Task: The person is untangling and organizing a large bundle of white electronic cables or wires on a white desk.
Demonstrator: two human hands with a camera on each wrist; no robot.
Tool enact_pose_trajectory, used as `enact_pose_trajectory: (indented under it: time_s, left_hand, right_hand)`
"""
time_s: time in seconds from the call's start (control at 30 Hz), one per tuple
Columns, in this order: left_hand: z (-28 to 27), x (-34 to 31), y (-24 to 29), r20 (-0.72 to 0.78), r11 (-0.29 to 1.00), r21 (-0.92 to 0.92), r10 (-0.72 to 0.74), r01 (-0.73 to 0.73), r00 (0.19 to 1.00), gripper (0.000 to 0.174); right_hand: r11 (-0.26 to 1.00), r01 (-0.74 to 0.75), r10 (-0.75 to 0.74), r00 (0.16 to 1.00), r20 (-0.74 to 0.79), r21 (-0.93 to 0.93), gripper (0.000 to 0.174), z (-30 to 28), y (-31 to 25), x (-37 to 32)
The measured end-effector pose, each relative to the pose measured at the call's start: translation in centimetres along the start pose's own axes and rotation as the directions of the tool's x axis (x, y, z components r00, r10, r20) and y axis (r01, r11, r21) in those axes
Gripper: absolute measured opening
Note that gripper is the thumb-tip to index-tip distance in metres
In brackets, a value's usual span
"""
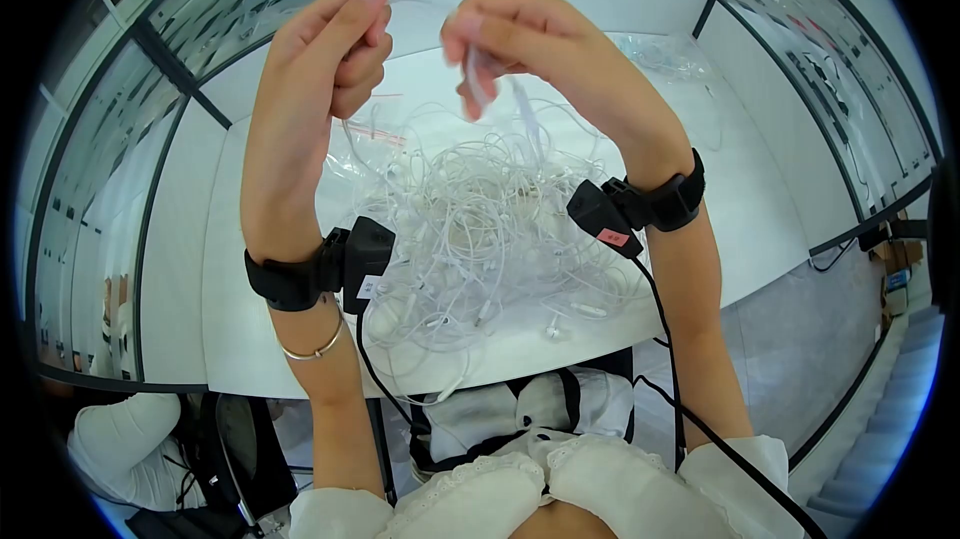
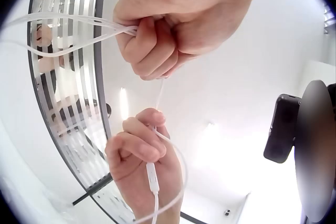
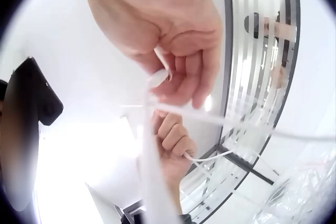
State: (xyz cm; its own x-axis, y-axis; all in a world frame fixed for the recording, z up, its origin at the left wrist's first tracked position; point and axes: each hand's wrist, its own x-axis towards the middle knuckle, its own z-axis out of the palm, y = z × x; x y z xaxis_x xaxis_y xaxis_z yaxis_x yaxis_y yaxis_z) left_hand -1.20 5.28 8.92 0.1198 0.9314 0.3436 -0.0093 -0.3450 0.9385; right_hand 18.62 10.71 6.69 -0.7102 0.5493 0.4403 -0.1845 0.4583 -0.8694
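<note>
Both hands are raised above the far part of a white table, over a tangled pile of white earphone cables (image 1: 470,219). My left hand (image 1: 330,49) has its fingers curled tightly round several strands of white earphone cable (image 2: 94,20), which trail out of the fist. Opposite it, my right hand (image 1: 535,34) pinches the cable between thumb and fingers, and a thin length spans the two hands. A small white inline control (image 2: 152,176) hangs just below the right fingers, with cable looping beside it. The right hand's cable is blurred in the right wrist view.
Clear plastic bags lie at the pile's left (image 1: 360,154) and at the table's far right (image 1: 665,54). Low white panels and dark-framed glass border the white table (image 1: 235,339). Another person's white sleeve (image 1: 125,434) shows at lower left. Black wires run from both wrist cameras.
</note>
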Motion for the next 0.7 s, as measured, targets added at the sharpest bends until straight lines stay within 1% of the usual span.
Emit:
enact_pose_trajectory:
  time_s: [0.1,0.13,0.23,0.27,0.37,0.47,0.53,0.57,0.6,0.67,0.7]
  left_hand:
    - [0.3,0.4,-0.8,-0.017,0.992,0.120,-0.042,0.044,0.999,0.028]
    - [0.4,0.5,-1.1,0.049,0.991,0.132,-0.034,0.027,0.998,0.028]
    - [0.9,0.8,-1.7,0.121,0.993,0.114,-0.050,0.036,0.991,0.029]
    - [1.1,0.8,-2.0,0.134,0.995,0.094,-0.048,0.036,0.990,0.029]
    - [2.4,1.0,-2.7,0.124,0.999,0.016,-0.033,0.031,0.992,0.028]
    - [3.4,1.2,-3.5,0.109,0.999,-0.010,-0.036,0.037,0.993,0.029]
    - [4.1,1.1,-3.5,0.121,0.999,-0.019,-0.040,0.042,0.992,0.031]
    - [4.2,1.2,-3.5,0.137,0.999,-0.026,-0.034,0.038,0.990,0.033]
    - [4.3,1.2,-3.6,0.153,0.999,-0.034,-0.027,0.032,0.988,0.035]
    - [4.4,1.3,-3.6,0.183,0.997,-0.068,-0.030,0.043,0.983,0.037]
    - [4.6,1.1,-3.4,0.171,1.000,-0.005,-0.011,0.012,0.985,0.036]
  right_hand:
    - [0.986,-0.065,0.097,0.973,-0.211,0.156,0.033,-0.4,-0.1,0.0]
    - [0.977,-0.043,0.088,0.974,-0.209,0.208,0.032,-0.5,0.4,0.0]
    - [0.979,-0.010,0.056,0.973,-0.225,0.202,0.033,-1.3,1.0,0.5]
    - [0.978,0.005,0.045,0.971,-0.233,0.209,0.032,-1.8,1.3,0.4]
    - [0.932,0.085,0.048,0.935,-0.352,0.352,0.030,-0.9,0.9,0.3]
    - [0.765,0.166,0.096,0.926,-0.365,0.622,0.037,-0.8,0.7,0.9]
    - [0.688,0.168,0.073,0.952,-0.297,0.706,0.038,-0.8,0.6,0.8]
    - [0.647,0.166,0.057,0.963,-0.264,0.744,0.039,-0.9,0.5,0.8]
    - [0.646,0.179,0.136,0.929,-0.343,0.742,0.039,-0.2,-0.3,0.9]
    - [0.632,0.202,0.137,0.921,-0.365,0.748,0.039,-0.3,-0.1,0.6]
    - [0.626,0.214,0.138,0.916,-0.377,0.750,0.039,-0.5,0.0,0.5]
